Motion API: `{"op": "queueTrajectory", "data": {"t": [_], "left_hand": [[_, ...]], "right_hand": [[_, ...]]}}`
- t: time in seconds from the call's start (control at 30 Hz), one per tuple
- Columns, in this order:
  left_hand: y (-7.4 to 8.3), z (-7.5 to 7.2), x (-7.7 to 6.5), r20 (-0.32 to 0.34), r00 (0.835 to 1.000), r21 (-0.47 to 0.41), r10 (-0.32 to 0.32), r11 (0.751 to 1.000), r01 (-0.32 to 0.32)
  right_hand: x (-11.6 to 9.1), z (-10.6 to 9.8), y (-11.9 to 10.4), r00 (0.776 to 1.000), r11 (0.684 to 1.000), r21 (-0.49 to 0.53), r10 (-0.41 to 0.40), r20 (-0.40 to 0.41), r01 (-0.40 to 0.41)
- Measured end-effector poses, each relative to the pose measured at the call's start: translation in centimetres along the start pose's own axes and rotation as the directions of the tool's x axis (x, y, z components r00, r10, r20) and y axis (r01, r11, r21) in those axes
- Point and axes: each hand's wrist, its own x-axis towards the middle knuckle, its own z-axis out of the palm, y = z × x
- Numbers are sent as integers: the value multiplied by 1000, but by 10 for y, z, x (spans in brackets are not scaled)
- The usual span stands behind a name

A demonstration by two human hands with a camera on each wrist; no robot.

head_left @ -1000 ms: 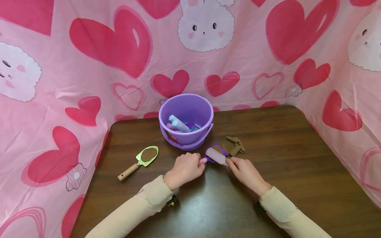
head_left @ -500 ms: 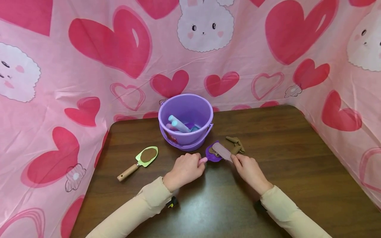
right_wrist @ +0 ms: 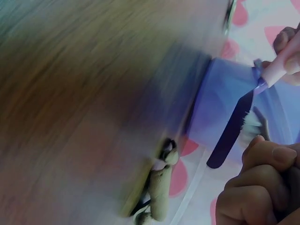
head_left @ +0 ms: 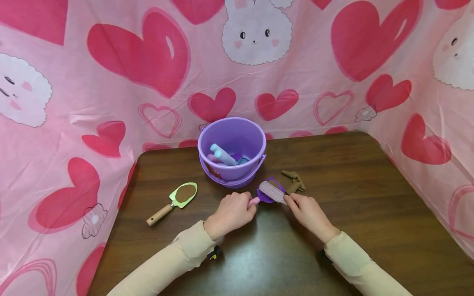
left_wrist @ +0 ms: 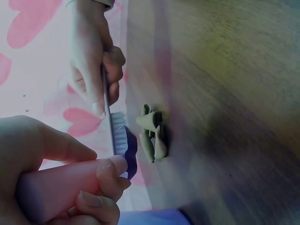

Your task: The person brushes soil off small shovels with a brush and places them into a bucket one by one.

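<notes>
My left hand [head_left: 231,211] grips the pink handle [left_wrist: 65,185] of a small purple toy shovel [head_left: 265,199], held above the table. My right hand [head_left: 309,214] pinches the handle of a pale lilac-grey brush [head_left: 271,191]. White bristles [left_wrist: 120,133] face the shovel's blade [right_wrist: 229,133] and appear to touch it in the left wrist view. A brown patch shows on the blade, partly hidden under the brush. Just beyond the right hand lie several brown rolled pieces [head_left: 294,187], perhaps clay.
Behind the hands stands a purple bucket [head_left: 232,174] with blue- and pink-handled tools inside. To the left lies a green trowel [head_left: 180,204] with a wooden handle and a brown patch on its blade. Pink heart-print cloth [head_left: 311,53] hangs round the table [head_left: 370,213].
The brush shifted up and right across the shovel blade, then came back left and down over it. My left hand stays nearly in place with the shovel.
</notes>
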Motion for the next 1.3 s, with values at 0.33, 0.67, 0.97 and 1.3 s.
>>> {"op": "queueTrajectory", "data": {"t": [0.33,0.67,0.97,1.3], "left_hand": [[2,0,-2,-15,1000,-8,12,1000,-12],[1,4,-3,9,1000,-23,15,1000,-15],[2,-1,-3,2,1000,-15,13,1000,-12],[2,-2,-1,-4,1000,-13,21,1000,-21]], "right_hand": [[1,-3,6,998,999,23,45,-46,-44],[-1,-2,1,1000,1000,20,17,1,-17],[-2,-4,2,1000,1000,-20,-6,-21,6],[-1,-5,4,995,996,10,92,-34,-92]]}}
